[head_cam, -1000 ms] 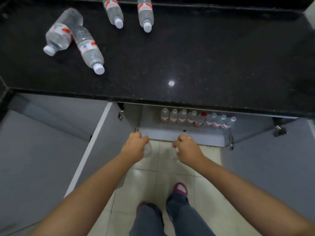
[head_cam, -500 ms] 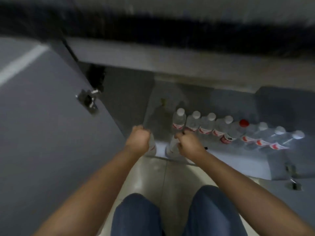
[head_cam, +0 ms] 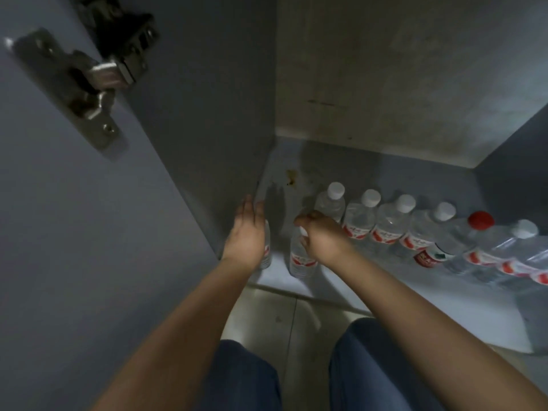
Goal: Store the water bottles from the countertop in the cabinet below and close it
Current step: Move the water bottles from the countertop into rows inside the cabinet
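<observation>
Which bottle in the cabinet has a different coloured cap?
The red-capped bottle, fifth in the back row counting from the left end; every other cap visible there is white, such as the leftmost white cap.

Your left hand (head_cam: 247, 235) hides nearly all of the bottle (head_cam: 267, 250) behind it, and the row of bottles (head_cam: 504, 253) runs off the right edge.

Nine clear plastic water bottles stand on the cabinet floor: eight clear plastic water bottles with white caps (head_cam: 358, 221) and one clear plastic water bottle with a red cap (head_cam: 462, 235). Two bare hands reach in. One silver metal door hinge (head_cam: 89, 84) shows.
</observation>
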Tool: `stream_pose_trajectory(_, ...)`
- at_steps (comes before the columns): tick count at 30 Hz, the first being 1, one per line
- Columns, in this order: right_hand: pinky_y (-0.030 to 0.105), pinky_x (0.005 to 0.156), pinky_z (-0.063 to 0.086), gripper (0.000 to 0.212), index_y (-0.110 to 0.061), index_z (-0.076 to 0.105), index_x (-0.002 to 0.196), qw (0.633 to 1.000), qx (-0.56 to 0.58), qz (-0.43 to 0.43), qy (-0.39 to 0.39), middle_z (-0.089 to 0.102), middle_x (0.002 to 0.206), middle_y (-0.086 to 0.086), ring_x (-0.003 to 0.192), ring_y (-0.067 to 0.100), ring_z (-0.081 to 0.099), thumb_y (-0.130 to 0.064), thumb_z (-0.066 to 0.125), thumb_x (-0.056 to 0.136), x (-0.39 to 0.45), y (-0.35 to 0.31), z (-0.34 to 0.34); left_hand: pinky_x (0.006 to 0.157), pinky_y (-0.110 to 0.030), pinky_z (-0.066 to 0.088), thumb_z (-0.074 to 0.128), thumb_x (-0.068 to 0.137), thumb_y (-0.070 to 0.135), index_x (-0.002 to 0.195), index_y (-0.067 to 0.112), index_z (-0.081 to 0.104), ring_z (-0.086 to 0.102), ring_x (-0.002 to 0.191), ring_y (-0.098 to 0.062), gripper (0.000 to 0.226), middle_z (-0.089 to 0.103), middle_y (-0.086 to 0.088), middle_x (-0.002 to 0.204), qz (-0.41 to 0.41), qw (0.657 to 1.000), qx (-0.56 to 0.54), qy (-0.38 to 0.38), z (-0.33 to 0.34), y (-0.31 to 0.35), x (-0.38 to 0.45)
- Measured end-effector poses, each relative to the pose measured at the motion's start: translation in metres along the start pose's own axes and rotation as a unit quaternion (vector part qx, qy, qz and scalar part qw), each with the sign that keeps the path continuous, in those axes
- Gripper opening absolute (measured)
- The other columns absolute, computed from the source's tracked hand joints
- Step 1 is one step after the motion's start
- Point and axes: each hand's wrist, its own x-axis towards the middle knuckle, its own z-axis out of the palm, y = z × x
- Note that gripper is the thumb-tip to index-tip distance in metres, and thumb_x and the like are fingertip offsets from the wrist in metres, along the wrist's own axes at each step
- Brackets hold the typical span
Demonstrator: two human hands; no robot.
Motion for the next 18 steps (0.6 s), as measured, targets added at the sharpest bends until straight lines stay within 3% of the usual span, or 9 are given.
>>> stream_pose_trajectory(7, 0.031, 0.096, 0.046, 0.030, -0.007, 0.057, 0.123, 1.000, -0.004, 0.002, -0.003, 0.054, 0.127, 0.020, 0.118, 0.034, 0.054, -0.008, 0.049, 0.094, 0.029, -0.010, -0.015, 0.122, -0.031, -0.003, 0.029, 0.098, 0.004, 0.148, -0.004, -0.007, -0.006, 0.148, -0.031, 0.062, -0.009, -0.024, 0.157, 0.008, 1.000, 0.004, 0.016, 0.010, -0.007, 0.004)
stream_pose_trajectory(18, 0.033, 0.106, 0.040, 0.034, -0.002, 0.057, 0.126, 0.998, 0.022, 0.048, 0.037, 0.051, 0.137, 0.018, 0.127, 0.032, 0.049, -0.010, 0.052, 0.094, 0.068, 0.003, -0.026, 0.122, -0.029, 0.007, 0.030, 0.097, 0.005, 0.149, 0.002, -0.005, -0.001, 0.148, -0.027, 0.063, 0.004, -0.015, 0.158, 0.007, 1.000, 0.009, 0.023, 0.015, -0.008, 0.008)
